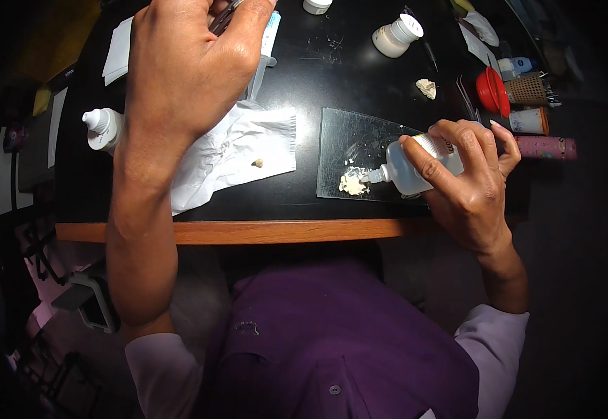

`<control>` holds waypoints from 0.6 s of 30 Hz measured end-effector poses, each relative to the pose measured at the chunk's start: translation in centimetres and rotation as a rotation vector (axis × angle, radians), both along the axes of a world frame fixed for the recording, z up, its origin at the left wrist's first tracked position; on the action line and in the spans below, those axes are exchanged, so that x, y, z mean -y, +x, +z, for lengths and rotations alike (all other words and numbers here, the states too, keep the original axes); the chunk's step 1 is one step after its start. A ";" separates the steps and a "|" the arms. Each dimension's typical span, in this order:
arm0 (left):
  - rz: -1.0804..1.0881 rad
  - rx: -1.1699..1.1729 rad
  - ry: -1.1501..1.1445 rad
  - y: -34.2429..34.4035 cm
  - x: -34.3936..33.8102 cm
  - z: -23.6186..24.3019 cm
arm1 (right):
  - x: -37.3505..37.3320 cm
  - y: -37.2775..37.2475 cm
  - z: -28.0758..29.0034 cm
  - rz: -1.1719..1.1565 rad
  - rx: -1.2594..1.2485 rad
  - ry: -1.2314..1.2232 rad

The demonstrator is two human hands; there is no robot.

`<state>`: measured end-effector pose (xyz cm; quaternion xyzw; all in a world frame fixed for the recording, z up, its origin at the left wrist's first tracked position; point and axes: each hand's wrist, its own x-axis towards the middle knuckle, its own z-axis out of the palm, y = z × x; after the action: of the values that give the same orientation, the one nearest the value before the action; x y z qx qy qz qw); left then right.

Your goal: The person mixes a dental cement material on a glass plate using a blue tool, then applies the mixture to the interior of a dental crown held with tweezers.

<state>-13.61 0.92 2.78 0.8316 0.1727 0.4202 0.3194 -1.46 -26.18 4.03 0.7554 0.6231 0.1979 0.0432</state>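
Observation:
My right hand [468, 178] is wrapped round a clear squeeze bottle [407, 170]. The bottle is tipped on its side, its nozzle pointing left at a small cream-coloured heap of powder or paste [353, 181]. That heap lies on a scratched glass slab [342, 133] close to the table's front edge. Up at the far left, my left hand [195, 63] is closed around a thin dark metal tool [224, 17], which is partly hidden by the fingers and cut off by the picture's edge. Beneath that wrist lies a crumpled white paper sheet [269, 140] with a small tan lump [258, 163] on it.
A white dropper bottle [101, 129] stands left of my left wrist. Farther back is a white-capped jar [394, 38]. A cream-coloured piece [426, 88], tweezers [465, 98], a red bowl [491, 92] and a cup [529, 121] sit at the right. Wooden edging [283, 232] borders the table.

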 end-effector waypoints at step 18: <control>-0.152 0.062 -0.135 0.0 -0.5 -0.7 | 0.2 -0.3 0.1 0.001 0.034 -0.026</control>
<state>-13.65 1.47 2.11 0.8054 0.1269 0.4077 0.4111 -1.72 -26.36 4.13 0.7509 0.6253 0.2027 0.0633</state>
